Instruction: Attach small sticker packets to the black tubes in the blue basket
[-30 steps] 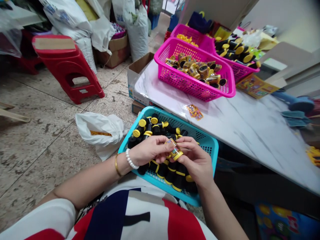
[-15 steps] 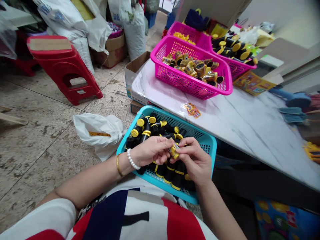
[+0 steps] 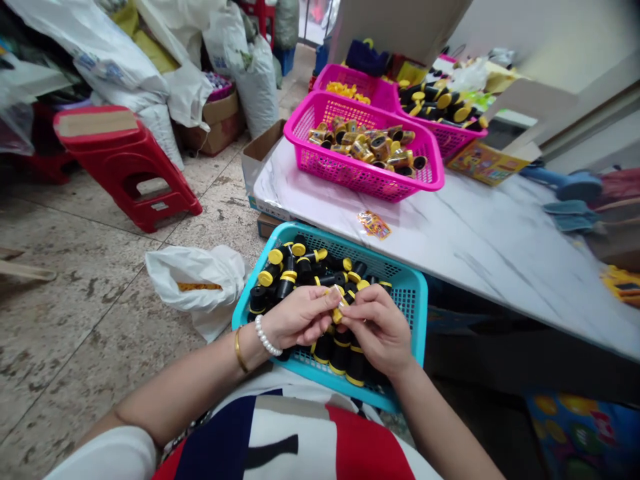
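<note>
Between my two hands is a small yellow piece with a printed label (image 3: pixel 339 308), partly covered by my fingers. My left hand (image 3: pixel 306 317), with a white bead bracelet and a gold bangle at its wrist, pinches it from the left. From the right, the thumb and fingers of my right hand (image 3: pixel 379 327) press on it. Both hands hover over a turquoise basket (image 3: pixel 421 313) filled with black cylinders with yellow caps (image 3: pixel 286 285). Some of these cylinders lie hidden under my hands and forearms.
A marble-patterned table (image 3: pixel 480 267) carries a pink basket (image 3: pixel 360 175) of labelled yellow-and-black cylinders, with printed sticker sheets (image 3: pixel 374 225) before it. More pink baskets stand behind. Left on the floor are a white sack (image 3: pixel 197 280) and a red stool (image 3: pixel 127 167). A colourful printed box (image 3: pixel 585 433) sits under the table.
My right fingers have shifted slightly on the yellow piece, which is turned more upright. Both hands stay over the turquoise basket. The whole view has tilted a little.
</note>
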`<action>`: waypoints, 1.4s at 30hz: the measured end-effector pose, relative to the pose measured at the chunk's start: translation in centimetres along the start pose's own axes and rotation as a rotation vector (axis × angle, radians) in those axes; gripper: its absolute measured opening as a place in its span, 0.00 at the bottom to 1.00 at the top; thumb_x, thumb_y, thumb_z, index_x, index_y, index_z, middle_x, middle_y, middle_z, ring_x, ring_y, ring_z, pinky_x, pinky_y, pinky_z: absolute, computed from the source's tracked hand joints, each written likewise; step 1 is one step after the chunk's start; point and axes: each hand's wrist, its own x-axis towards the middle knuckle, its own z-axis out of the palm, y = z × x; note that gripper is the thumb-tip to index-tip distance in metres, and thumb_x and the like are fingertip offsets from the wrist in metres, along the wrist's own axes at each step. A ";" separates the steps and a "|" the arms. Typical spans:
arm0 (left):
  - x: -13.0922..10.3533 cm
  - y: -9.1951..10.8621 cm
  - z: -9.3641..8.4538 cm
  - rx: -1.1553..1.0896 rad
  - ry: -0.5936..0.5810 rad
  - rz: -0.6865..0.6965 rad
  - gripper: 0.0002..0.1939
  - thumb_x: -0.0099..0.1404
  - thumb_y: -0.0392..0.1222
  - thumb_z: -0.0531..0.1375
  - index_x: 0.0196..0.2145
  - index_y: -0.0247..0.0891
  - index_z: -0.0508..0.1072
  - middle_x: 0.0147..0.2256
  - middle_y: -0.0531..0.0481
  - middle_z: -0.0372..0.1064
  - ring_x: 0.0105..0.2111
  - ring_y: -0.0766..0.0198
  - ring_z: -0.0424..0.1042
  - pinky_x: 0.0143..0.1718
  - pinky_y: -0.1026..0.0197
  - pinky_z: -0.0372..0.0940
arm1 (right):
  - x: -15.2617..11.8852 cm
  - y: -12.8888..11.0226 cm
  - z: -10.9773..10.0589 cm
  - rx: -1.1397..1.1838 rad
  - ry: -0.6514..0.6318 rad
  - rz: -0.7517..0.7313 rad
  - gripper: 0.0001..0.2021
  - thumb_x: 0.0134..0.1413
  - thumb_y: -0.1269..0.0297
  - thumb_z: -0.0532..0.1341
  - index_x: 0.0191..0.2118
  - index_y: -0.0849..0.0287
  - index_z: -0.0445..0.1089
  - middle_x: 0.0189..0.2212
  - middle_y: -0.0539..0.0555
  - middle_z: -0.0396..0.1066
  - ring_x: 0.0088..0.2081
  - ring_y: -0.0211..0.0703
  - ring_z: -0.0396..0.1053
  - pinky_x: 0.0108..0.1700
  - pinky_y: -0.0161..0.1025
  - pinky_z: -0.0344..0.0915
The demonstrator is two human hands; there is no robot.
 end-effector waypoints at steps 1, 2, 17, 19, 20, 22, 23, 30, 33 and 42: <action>0.0 0.0 0.0 0.005 0.023 0.010 0.21 0.58 0.59 0.60 0.29 0.36 0.64 0.16 0.60 0.61 0.07 0.78 0.51 0.07 0.73 0.42 | 0.0 0.1 0.2 0.007 0.023 0.008 0.08 0.51 0.71 0.65 0.36 0.52 0.74 0.32 0.51 0.62 0.29 0.37 0.67 0.28 0.36 0.71; 0.0 0.1 0.0 0.007 0.049 0.024 0.21 0.58 0.59 0.60 0.29 0.37 0.64 0.15 0.60 0.60 0.07 0.78 0.50 0.08 0.73 0.41 | 0.0 0.1 0.3 0.020 0.040 0.022 0.08 0.51 0.71 0.66 0.37 0.52 0.74 0.34 0.51 0.63 0.30 0.37 0.67 0.29 0.35 0.70; 1.8 0.4 1.2 0.021 0.162 -0.025 0.22 0.55 0.59 0.63 0.29 0.37 0.62 0.17 0.62 0.57 0.09 0.81 0.46 0.10 0.74 0.39 | 0.1 1.4 1.0 0.408 0.202 0.195 0.03 0.52 0.64 0.65 0.32 0.55 0.75 0.35 0.51 0.63 0.27 0.34 0.69 0.27 0.34 0.74; 1.9 0.0 1.2 0.040 0.172 -0.011 0.23 0.56 0.61 0.62 0.29 0.37 0.62 0.17 0.62 0.57 0.09 0.80 0.47 0.10 0.73 0.39 | 0.2 1.2 0.9 0.402 0.187 0.198 0.03 0.53 0.63 0.64 0.32 0.56 0.74 0.35 0.51 0.63 0.27 0.34 0.68 0.27 0.34 0.74; 1.8 -0.1 1.2 0.049 0.173 -0.004 0.24 0.56 0.62 0.61 0.29 0.37 0.62 0.16 0.62 0.57 0.09 0.80 0.47 0.10 0.73 0.39 | 0.2 1.1 0.8 0.385 0.168 0.194 0.03 0.54 0.64 0.64 0.32 0.56 0.73 0.35 0.51 0.63 0.28 0.34 0.68 0.28 0.34 0.74; 1.6 -0.4 1.1 0.060 0.163 0.018 0.24 0.57 0.63 0.60 0.28 0.37 0.62 0.16 0.61 0.57 0.09 0.80 0.46 0.10 0.72 0.40 | 0.5 0.6 0.6 0.317 0.116 0.181 0.03 0.53 0.65 0.64 0.35 0.56 0.72 0.36 0.52 0.65 0.32 0.37 0.69 0.31 0.35 0.73; 1.5 -0.4 1.0 0.059 0.157 0.036 0.24 0.57 0.63 0.60 0.28 0.38 0.61 0.16 0.61 0.58 0.08 0.80 0.46 0.10 0.72 0.40 | 0.6 0.4 0.4 0.272 0.088 0.176 0.04 0.53 0.66 0.64 0.36 0.55 0.72 0.36 0.52 0.65 0.34 0.38 0.69 0.33 0.35 0.73; -0.8 0.4 0.6 -0.024 0.020 0.109 0.21 0.61 0.59 0.58 0.33 0.35 0.65 0.17 0.56 0.64 0.08 0.79 0.49 0.10 0.72 0.42 | 2.5 -1.9 -1.0 0.239 -0.174 0.154 0.08 0.49 0.68 0.67 0.38 0.54 0.74 0.39 0.53 0.65 0.32 0.36 0.69 0.32 0.34 0.72; -1.6 0.7 0.4 -0.146 -0.010 0.165 0.21 0.59 0.57 0.61 0.31 0.33 0.66 0.19 0.55 0.65 0.10 0.80 0.51 0.11 0.73 0.44 | 3.4 -2.1 -0.4 0.364 -0.104 0.151 0.06 0.48 0.69 0.68 0.34 0.54 0.75 0.35 0.50 0.63 0.30 0.36 0.70 0.30 0.36 0.74; -1.1 0.2 0.2 -0.263 0.029 0.167 0.14 0.60 0.49 0.63 0.32 0.35 0.65 0.17 0.61 0.59 0.08 0.80 0.47 0.08 0.74 0.40 | 2.9 -0.8 0.7 0.140 -0.060 0.054 0.12 0.51 0.75 0.65 0.39 0.50 0.75 0.37 0.53 0.65 0.35 0.39 0.69 0.33 0.36 0.71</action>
